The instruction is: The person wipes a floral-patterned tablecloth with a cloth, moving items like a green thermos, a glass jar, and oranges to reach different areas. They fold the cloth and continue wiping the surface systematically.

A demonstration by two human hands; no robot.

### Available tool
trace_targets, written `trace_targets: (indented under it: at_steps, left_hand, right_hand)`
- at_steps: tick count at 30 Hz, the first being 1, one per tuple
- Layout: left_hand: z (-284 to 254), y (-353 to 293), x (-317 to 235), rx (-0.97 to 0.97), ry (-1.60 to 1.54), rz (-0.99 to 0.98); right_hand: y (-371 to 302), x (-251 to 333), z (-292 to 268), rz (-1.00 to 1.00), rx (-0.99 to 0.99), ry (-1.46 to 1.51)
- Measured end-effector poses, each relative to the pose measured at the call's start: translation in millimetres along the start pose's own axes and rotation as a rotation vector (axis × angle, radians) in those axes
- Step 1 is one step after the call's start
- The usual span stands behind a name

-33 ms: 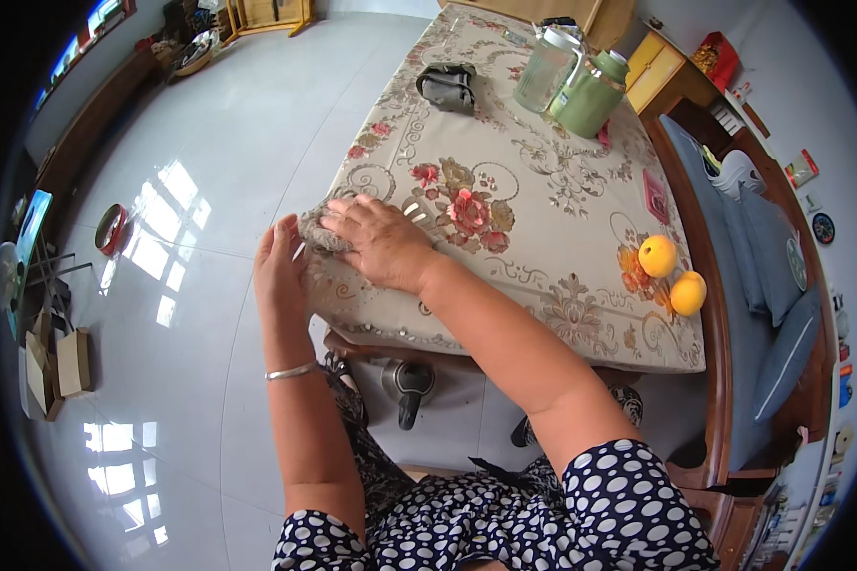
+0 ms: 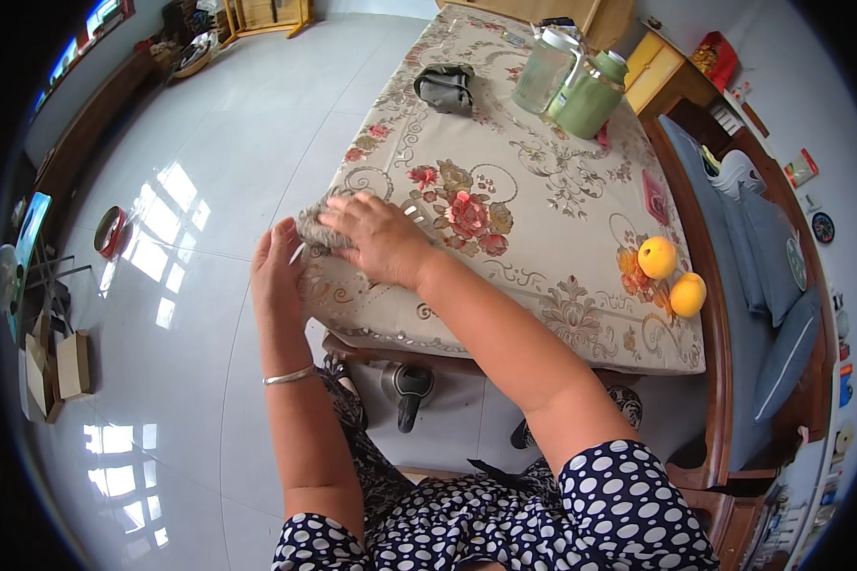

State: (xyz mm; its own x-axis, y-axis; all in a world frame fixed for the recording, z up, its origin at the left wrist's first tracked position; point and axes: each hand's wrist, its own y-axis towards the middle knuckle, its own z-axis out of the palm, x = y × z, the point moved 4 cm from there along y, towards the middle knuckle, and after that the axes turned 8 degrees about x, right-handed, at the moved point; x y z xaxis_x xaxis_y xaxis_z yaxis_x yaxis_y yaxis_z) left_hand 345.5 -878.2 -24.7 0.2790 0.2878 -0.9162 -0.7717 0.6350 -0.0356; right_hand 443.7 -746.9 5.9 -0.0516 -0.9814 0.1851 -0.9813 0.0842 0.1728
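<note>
A crumpled grey cloth lies at the left edge of the flowered tablecloth, near the table's front left corner. Over it is my right hand, its fingers curved round the cloth and pressing it against the edge. My left hand is upright just outside that edge, palm toward the table, with its fingers stretched and close beside the cloth. Nothing shows in the left hand, though its palm side is partly hidden.
A clear jug and a green thermos stand at the far right, beside a dark folded pouch. Two orange fruits sit near the right edge. A blue-cushioned wooden bench flanks the table; a metal kettle is on the floor.
Both hands have shifted very slightly to the left with the cloth. The other things on the table have stayed where they were.
</note>
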Motion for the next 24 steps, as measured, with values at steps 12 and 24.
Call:
trace_targets:
  at_steps: [12, 24]
  left_hand:
    - [4.2, 2.7, -1.9, -0.01, 0.07, 0.029]
    - [3.5, 1.0, -3.9, -0.027, 0.107, 0.018]
  right_hand:
    - [-54.0, -194.5, -46.3, 0.704, -0.092, -0.28]
    - [-308.7, -208.5, -89.2, 0.992, -0.208, -0.269]
